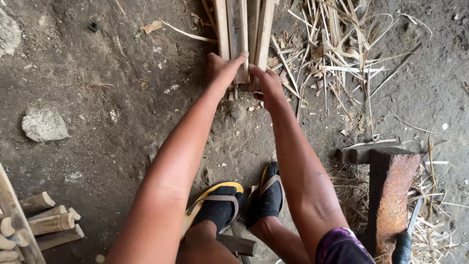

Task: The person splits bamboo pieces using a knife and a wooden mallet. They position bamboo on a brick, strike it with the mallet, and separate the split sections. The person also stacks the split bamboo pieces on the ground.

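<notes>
Your left hand (222,68) and right hand (266,83) | both clasp the pale split bamboo slats (242,34) | bundle gathered together, ends squared on the dirt floor (97,73)

soft even daylight, no hard shadows or glare, pic sharp w/ slight wide-angle stretch at edges.

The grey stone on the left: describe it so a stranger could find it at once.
Start at the dirt floor left of the person's left hand. The grey stone lies alone there, above the stack of cut wood pieces. It is pale, rounded and lumpy, unlike the straight sticks.
</notes>
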